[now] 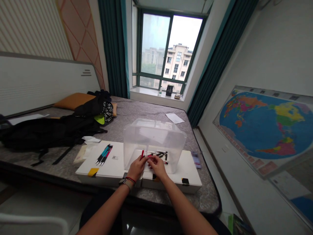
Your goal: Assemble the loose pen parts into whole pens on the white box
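1. Presently, ballpoint pens (pixel 104 154) lie left of centre.
2. Centre: left hand (pixel 137 167) and right hand (pixel 157 166) meet, pinching a red pen part (pixel 150 155); apparently assembly, next calling for steady alignment.
3. Right of centre: black pen parts (pixel 166 155) inside clear plastic bin (pixel 179 145).

the bin (pixel 156 133) is smooth, see-through plastic; the pens (pixel 104 154) look like plastic with shiny metal-like tips; the white boxes (pixel 113 168) look matt, the curtain (pixel 112 49) cloth.

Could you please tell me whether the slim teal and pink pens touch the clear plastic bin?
Apart: the head view shows white box between the pens and the bin.
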### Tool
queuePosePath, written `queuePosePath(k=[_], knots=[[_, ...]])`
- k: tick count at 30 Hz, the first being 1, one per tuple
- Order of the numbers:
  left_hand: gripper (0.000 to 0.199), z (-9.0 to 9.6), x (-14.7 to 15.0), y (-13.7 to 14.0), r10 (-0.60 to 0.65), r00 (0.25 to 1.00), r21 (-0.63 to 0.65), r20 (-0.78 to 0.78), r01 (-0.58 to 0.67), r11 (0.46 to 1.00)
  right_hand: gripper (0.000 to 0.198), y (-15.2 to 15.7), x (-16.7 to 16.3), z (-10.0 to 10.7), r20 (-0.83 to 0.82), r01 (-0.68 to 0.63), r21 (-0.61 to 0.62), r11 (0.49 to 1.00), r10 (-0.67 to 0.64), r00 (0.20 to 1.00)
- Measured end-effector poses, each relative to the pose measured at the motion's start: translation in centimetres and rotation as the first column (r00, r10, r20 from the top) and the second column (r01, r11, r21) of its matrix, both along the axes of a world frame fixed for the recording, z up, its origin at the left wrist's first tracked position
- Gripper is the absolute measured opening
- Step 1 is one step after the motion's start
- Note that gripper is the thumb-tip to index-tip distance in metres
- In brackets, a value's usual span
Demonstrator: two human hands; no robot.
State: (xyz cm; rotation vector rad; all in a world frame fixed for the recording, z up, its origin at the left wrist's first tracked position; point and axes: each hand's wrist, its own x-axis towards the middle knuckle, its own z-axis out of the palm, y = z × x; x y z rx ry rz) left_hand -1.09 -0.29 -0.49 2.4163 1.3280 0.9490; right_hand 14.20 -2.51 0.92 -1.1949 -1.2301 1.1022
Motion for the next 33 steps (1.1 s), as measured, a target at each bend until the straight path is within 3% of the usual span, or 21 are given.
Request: queuePosePath(k=[7,17,28,33], knots=[[0.032,-0.2,0.1,0.1,0.000,0.999,-0.007,-0.044,0.000,1.000,0.036,0.5,-0.1,-1.7,-0.100,0.046,-0.004,0.999,-0.046,0.994],[0.031,0.2,0.5,-0.2,-0.011,0.998,0.015,-0.058,0.012,1.000,0.031,0.0,0.1,-0.7,-0.103,0.094,-0.013,0.995,-0.095,0.990],[0.030,-0.3,0.6,0.0,0.019,0.995,0.085,-0.101,-0.010,0.996,0.029,0.6,0.5,-1.1,-0.003,0.093,-0.064,0.994,-0.094,0.996],[0.032,-0.1,0.7,-0.3,-0.002,0.992,0.104,-0.128,0.015,0.994,0.030,0.8,0.8,-1.0,-0.046,0.094,-0.048,0.994,-0.096,0.994]])
